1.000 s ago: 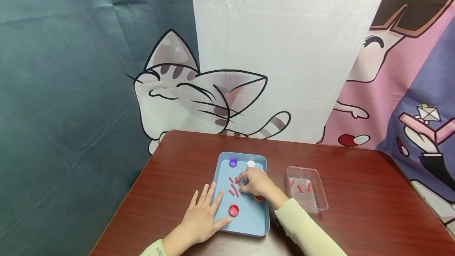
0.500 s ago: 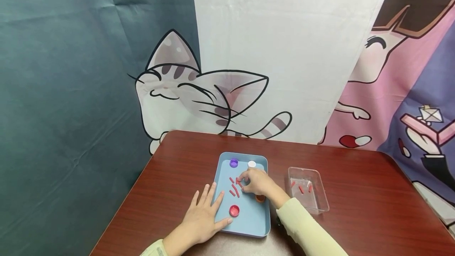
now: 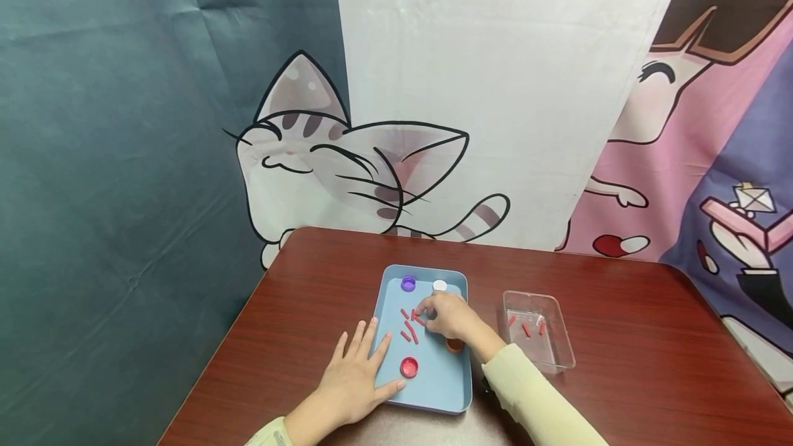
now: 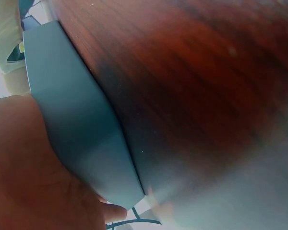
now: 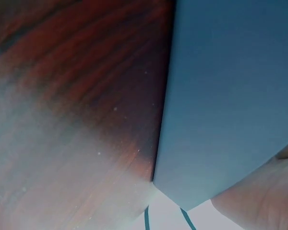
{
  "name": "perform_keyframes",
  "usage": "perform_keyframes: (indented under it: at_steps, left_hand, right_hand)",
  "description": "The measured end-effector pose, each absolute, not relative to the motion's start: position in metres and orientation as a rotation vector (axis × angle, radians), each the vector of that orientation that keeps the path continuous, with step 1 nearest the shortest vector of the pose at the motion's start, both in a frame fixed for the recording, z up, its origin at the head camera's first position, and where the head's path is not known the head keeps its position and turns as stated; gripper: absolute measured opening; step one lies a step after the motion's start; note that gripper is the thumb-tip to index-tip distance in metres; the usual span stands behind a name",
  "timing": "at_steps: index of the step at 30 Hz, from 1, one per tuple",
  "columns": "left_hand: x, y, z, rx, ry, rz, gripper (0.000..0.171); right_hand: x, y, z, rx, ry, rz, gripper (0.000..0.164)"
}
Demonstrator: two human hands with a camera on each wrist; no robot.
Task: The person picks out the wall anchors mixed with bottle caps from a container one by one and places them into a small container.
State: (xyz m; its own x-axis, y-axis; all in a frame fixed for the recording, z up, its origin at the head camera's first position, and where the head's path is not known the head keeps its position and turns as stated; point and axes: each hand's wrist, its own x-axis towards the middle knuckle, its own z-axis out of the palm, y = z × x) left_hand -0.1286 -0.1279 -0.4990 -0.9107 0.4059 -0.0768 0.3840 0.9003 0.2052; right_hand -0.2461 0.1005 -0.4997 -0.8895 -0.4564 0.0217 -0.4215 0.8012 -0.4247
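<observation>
A light blue tray [image 3: 436,387] lies on the table, also seen as a blue side wall in both wrist views. My left hand [image 3: 350,378] rests spread on its left rim, thumb over the near corner. Over the middle of the tray, my right hand [image 3: 451,315] has its thumb and index finger curled at a short red stick [image 3: 420,321], apparently pinching it; the exact contact is small and partly hidden. Several more red sticks [image 3: 411,331] lie loosely just left of these fingertips. The wrist views show mainly the tray's wall and parts of the hands.
Round caps sit in the tray: purple [image 3: 408,283] and white [image 3: 439,285] at the far end, red [image 3: 409,367] near, orange-brown [image 3: 455,345] beneath the right wrist. Right of the tray, a clear plastic box [image 3: 554,356] holds three red sticks. A printed curtain hangs behind the table.
The red stick at my right fingertips has turned to lie a little flatter. My right hand has barely moved, and the left stays on the rim. The whole view shifts slightly.
</observation>
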Motion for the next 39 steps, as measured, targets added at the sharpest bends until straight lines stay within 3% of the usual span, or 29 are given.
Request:
perform_keyframes:
  at_steps: [39]
  left_hand:
    - [-0.1301,-0.1281,-0.4996,0.627,2.949,0.33,0.086]
  right_hand:
    - [-0.2467,0.0974,-0.4976,-0.663,2.915,-0.619,0.031]
